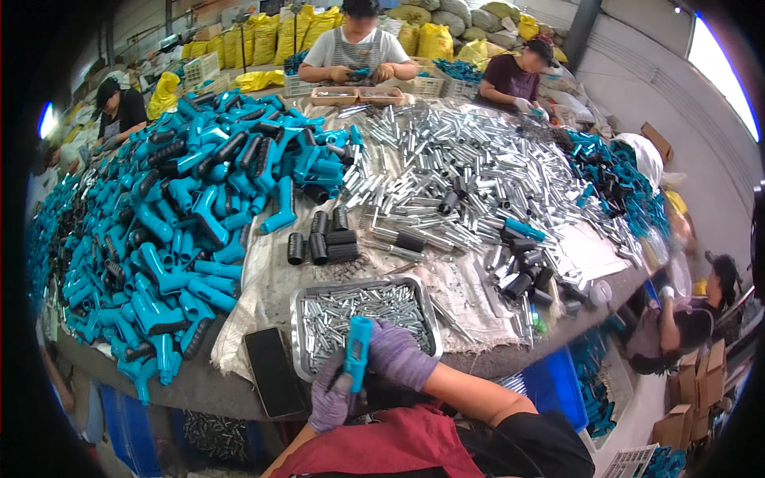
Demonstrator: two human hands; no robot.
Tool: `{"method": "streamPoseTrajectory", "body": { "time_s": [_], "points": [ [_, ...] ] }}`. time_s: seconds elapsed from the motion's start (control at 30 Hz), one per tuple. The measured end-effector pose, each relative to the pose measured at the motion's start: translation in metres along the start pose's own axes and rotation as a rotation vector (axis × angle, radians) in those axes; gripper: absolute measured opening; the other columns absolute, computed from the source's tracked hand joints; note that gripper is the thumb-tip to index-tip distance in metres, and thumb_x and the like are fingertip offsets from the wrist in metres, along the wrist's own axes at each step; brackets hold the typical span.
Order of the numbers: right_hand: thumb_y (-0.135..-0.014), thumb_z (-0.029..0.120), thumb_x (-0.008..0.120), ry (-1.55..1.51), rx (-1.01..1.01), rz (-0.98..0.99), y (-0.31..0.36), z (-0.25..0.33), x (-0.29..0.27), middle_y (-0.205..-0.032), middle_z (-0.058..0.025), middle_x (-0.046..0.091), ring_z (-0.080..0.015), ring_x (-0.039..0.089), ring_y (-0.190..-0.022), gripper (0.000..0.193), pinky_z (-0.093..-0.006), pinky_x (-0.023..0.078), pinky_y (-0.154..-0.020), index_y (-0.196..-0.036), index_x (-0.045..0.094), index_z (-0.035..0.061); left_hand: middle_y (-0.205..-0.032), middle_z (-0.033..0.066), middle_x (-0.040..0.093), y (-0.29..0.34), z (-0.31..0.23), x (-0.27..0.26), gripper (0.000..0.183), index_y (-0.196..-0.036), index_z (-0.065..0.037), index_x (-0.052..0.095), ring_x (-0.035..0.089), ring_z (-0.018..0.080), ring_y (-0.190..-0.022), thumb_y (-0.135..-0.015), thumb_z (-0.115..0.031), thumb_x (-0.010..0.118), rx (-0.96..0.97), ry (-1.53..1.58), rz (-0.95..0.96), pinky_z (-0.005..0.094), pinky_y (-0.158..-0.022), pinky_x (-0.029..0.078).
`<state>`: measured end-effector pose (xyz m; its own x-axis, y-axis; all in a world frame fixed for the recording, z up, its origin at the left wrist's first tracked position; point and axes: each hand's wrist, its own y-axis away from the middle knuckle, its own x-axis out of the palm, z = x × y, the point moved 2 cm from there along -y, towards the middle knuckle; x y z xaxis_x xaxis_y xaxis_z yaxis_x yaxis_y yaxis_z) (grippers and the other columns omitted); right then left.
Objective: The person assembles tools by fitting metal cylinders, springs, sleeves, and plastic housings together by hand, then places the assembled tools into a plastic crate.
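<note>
Carefully now: your left hand (328, 402) has its fingers wrapped around the lower end of the teal piece (358, 350), which stands nearly upright over the near side of the tray (297, 323). Your right hand (401, 356) lies against that piece, but its fingertips are partly hidden, so I cannot tell whether they grip it or pinch something small. The likeliest slip, I'd judge, is the piece twisting in your left fingers, because its wall looks smooth and your fabric gloves (406, 368) may not bite on it. Dropped, it would probably land among the pins (358, 307) and flick some over the rim; a stray pin could then vanish among the tubes (446, 171) or in the creases of the cloth (259, 299). Mind your left elbow too: the phone (273, 370) lies just beside the tray, near the edge of the counter (219, 398), and one nudge might send it off. At the far left, the teal pile (231, 175) spills over that edge, so a jolt could bring pieces down. Beyond the tray, the black sleeves (343, 247) could roll if knocked while lying on their sides.
</note>
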<state>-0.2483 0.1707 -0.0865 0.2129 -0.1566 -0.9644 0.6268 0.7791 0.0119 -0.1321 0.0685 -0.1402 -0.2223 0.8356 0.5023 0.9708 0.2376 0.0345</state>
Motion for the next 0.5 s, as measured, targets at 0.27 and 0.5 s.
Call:
{"method": "streamPoseTrajectory", "body": {
  "time_s": [0.27, 0.5],
  "points": [
    [-0.075, 0.033, 0.060, -0.085, -0.022, 0.142, -0.017, -0.011, 0.002, -0.096, -0.0197, 0.060, -0.0335, 0.061, -0.085, 0.039, -0.0413, 0.050, -0.071, -0.102, 0.057, 0.0051, -0.095, 0.0075, 0.056, -0.014, -0.004, 0.001, 0.052, -0.131, -0.012, 0.039, 0.057, 0.0156, -0.062, -0.085, -0.025, 0.058, 0.059, -0.050, 0.036, 0.0288, -0.050, 0.049],
    [-0.075, 0.034, 0.059, -0.177, 0.026, 0.184, -0.010, -0.001, -0.007, -0.100, -0.0169, 0.059, -0.0327, 0.061, -0.089, 0.041, -0.0416, 0.050, -0.074, -0.104, 0.056, 0.0051, -0.097, 0.0068, 0.055, -0.011, 0.000, 0.001, 0.051, -0.132, -0.013, 0.038, 0.057, 0.0159, -0.064, -0.085, -0.021, 0.058, 0.010, 0.065, 0.062, 0.0289, -0.049, 0.049]
  ]
}}
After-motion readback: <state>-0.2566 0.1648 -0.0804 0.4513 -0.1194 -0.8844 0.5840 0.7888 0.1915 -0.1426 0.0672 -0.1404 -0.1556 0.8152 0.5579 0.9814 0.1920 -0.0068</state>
